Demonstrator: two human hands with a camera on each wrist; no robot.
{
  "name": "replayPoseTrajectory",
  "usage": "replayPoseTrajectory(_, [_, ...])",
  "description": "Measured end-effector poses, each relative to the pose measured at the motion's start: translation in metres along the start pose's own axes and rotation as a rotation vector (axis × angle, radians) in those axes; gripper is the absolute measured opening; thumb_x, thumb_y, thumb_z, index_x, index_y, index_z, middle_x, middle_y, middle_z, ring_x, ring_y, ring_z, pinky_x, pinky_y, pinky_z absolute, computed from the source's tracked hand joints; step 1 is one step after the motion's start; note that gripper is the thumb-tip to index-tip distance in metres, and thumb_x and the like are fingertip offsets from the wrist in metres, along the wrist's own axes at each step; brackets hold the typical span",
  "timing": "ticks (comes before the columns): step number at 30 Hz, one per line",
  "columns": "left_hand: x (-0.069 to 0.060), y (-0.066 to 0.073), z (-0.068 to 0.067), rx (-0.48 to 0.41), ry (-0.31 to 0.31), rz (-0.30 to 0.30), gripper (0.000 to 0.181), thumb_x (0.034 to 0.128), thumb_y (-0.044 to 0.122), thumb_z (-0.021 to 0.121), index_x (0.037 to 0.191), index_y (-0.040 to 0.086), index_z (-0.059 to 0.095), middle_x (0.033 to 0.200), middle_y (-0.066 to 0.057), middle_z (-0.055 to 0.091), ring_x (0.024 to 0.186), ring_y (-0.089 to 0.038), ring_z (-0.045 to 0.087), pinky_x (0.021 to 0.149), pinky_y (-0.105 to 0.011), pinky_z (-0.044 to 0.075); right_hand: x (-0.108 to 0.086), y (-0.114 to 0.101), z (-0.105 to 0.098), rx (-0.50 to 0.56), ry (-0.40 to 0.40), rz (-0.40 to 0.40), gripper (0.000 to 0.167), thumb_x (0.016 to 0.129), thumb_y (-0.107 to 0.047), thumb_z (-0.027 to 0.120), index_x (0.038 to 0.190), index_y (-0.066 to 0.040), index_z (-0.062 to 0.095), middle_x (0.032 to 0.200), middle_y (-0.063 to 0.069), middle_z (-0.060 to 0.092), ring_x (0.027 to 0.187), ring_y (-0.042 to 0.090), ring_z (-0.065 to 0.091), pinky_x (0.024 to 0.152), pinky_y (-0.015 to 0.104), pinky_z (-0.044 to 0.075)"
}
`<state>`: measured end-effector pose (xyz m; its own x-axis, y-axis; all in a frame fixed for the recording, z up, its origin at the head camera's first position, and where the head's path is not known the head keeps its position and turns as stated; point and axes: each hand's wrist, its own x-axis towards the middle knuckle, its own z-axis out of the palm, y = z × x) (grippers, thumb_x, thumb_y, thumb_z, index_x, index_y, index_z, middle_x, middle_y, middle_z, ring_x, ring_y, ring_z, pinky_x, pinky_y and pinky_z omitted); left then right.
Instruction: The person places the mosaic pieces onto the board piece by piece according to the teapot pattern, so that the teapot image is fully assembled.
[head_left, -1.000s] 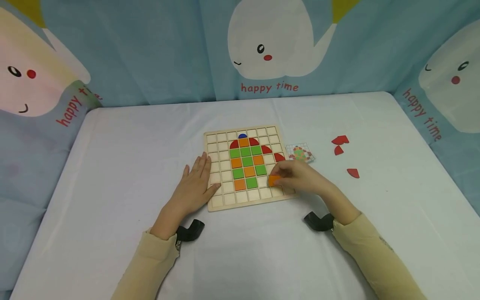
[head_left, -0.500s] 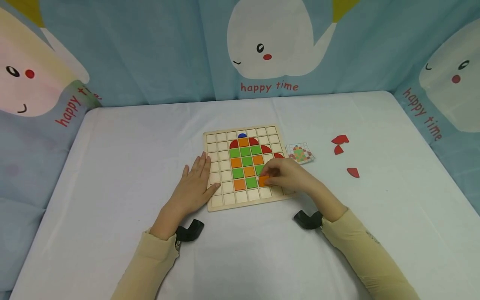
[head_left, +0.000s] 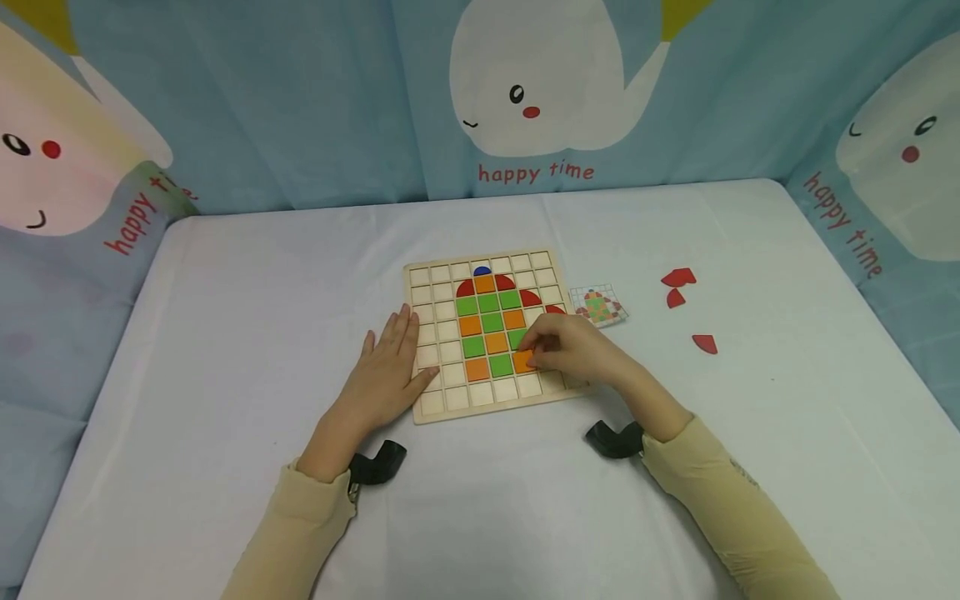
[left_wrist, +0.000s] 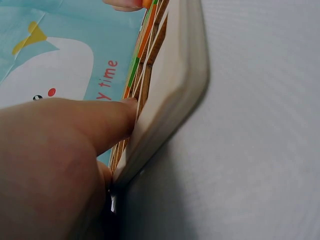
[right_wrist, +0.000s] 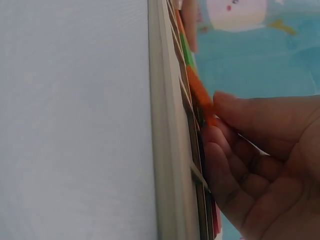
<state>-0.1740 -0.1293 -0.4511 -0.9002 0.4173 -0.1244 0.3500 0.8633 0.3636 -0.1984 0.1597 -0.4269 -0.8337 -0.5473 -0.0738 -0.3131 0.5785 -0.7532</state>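
Note:
A wooden grid board (head_left: 440, 400) lies on the table, with green, orange, red and blue pieces set in its cells. At its left edge my left hand (head_left: 381, 367) rests with fingers straight, the thumb (left_wrist: 107, 122) lying over the rim in the left wrist view. My right hand (head_left: 573, 346) reaches over the board's right side and pinches an orange square tile (head_left: 522, 362) between thumb and fingers. In the right wrist view this orange tile (right_wrist: 200, 90) is tilted at its cell, just right of a green tile (head_left: 500, 365). Fingers hide part of the tile and nearby cells.
A small pattern card (head_left: 598, 305) lies beside the board's right edge. Farther right are several loose red pieces (head_left: 704, 343). A black curved device (head_left: 378, 463) sits on each wrist. A blue printed curtain (head_left: 315, 100) stands behind the white table (head_left: 225, 333).
My right hand has moved left with the orange tile, from above a cell farther right to the cell beside the green tile, and lowered it there. The left hand stays put.

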Motion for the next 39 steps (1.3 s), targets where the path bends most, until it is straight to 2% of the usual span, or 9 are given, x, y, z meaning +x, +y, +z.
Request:
replayPoseTrajectory(12, [-0.0007, 0.0009, -0.0019, 0.000, 0.002, 0.004, 0.078, 0.0972, 0.036, 0.048, 0.147, -0.009, 0.009, 0.156, -0.021, 0.001, 0.143, -0.036, 0.003, 0.110, -0.058, 0.005, 0.0004, -0.0003, 0.0000, 0.064, 0.014, 0.028, 0.008, 0.083, -0.004, 0.071, 0.092, -0.005, 0.070, 0.089, 0.001, 0.066, 0.075, 0.014, 0.056, 0.069, 0.026, 0.048])
replayPoseTrajectory(39, [0.0003, 0.0003, -0.0008, -0.002, 0.002, 0.011, 0.078, 0.0969, 0.036, 0.048, 0.147, -0.009, 0.009, 0.156, -0.021, 0.001, 0.142, -0.037, 0.003, 0.109, -0.059, 0.005, 0.0002, 0.0010, 0.0012, 0.073, 0.024, 0.021, 0.011, 0.084, -0.002, 0.069, 0.095, -0.002, 0.068, 0.090, 0.003, 0.067, 0.076, 0.013, 0.060, 0.070, 0.027, 0.050])
